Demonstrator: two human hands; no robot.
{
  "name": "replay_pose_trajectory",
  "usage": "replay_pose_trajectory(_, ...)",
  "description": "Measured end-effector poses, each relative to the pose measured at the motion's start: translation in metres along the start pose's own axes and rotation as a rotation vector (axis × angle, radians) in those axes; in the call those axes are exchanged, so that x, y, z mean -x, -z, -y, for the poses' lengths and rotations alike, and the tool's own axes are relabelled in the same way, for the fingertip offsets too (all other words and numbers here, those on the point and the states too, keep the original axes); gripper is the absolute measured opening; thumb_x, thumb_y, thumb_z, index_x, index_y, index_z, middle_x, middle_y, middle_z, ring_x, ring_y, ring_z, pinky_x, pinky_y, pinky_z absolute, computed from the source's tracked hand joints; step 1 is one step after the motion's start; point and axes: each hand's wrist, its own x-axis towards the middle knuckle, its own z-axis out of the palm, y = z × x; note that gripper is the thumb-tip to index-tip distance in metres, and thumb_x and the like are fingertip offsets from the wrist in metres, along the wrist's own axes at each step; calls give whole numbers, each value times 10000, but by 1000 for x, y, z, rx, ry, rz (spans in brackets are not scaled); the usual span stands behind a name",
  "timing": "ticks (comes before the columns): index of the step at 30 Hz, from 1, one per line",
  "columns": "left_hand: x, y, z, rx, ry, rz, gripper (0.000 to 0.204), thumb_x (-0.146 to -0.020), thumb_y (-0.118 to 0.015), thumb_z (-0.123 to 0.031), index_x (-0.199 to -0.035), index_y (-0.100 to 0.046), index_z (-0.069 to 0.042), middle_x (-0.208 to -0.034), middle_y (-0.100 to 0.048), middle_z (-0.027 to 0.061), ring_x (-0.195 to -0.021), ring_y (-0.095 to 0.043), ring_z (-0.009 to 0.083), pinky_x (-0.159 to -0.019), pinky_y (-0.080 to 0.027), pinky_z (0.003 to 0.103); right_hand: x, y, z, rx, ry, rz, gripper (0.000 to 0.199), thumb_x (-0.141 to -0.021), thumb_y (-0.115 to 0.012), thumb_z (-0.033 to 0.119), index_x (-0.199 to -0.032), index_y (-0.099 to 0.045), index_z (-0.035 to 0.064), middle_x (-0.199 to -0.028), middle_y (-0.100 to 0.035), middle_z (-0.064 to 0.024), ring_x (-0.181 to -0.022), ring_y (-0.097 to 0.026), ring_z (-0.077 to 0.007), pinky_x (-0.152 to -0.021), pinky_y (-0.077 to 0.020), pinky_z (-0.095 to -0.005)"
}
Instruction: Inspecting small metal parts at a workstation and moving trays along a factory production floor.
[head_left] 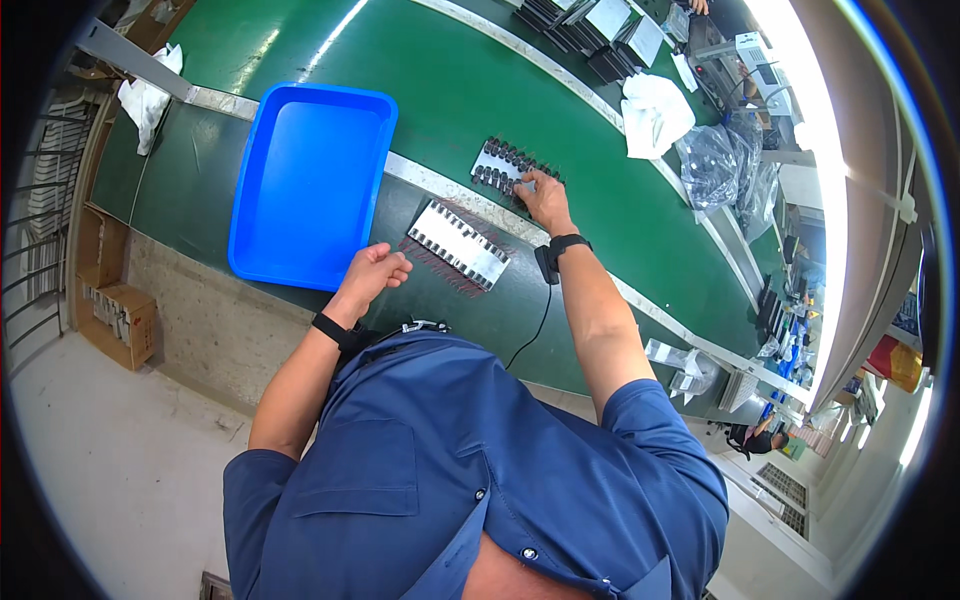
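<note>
My right hand [547,203] reaches to a white plate [487,160] that bears rows of small dark parts [510,155] with thin leads. Its thumb and fingertips pinch at one of the dark parts in the near row; the fingers partly hide it. Closer to me lies a second white strip [458,245], set at a slant, with dark notches along both long edges and thin reddish wires sticking out. Left of that strip, my left hand [372,274] hovers near the blue tray's corner with its fingers curled together. Whatever they may hold is too small to tell.
An empty-looking blue tray [310,180] stands at the left on the green bench [440,90]. A pale rail [425,180] crosses the bench. White cloth [655,115], clear plastic bags [715,165] and dark stacked trays [575,35] lie farther off. A black cord [540,325] hangs from my right wristband.
</note>
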Motion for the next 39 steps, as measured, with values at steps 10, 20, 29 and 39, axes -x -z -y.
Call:
replay_pose_trajectory(10, -2, -1, 1, -22, 1, -5, 124, -931, -611, -170, -849, -590, -80, -880, -693, 49, -763, -646, 102, -677, -513, 234, 6, 9, -8, -2, -12, 63, 316, -822, -749, 317, -1039, -720, 90, -969, -711, -196, -938, -687, -359, -848, -533, -440)
replay_pose_trajectory(20, -3, 0, 2, -31, 6, -10, 121, -927, -616, -171, -847, -587, -85, -873, -689, 47, -760, -647, 101, -668, -511, 229, 10, 12, -7, -1, -21, 116, 329, -839, -732, 319, -1085, -705, 101, -1046, -710, -216, -994, -680, -374, -882, -528, -447)
replay_pose_trajectory(29, -6, 3, 8, -45, -9, 2, 130, -972, -606, -173, -865, -584, -101, -903, -713, 52, -769, -666, 102, -688, -531, 233, 11, 20, -8, 21, -35, 92, 319, -839, -726, 320, -1066, -710, 96, -1014, -716, -213, -964, -684, -387, -868, -531, -460)
replay_pose_trajectory(39, -7, 0, 7, -68, 1, 14, 130, -973, -602, -171, -862, -576, -109, -901, -711, 51, -769, -663, 99, -690, -531, 237, 14, 20, -13, 94, -21, 89, 257, -859, -710, 299, -1022, -722, 101, -1004, -713, -217, -965, -680, -393, -873, -531, -465)
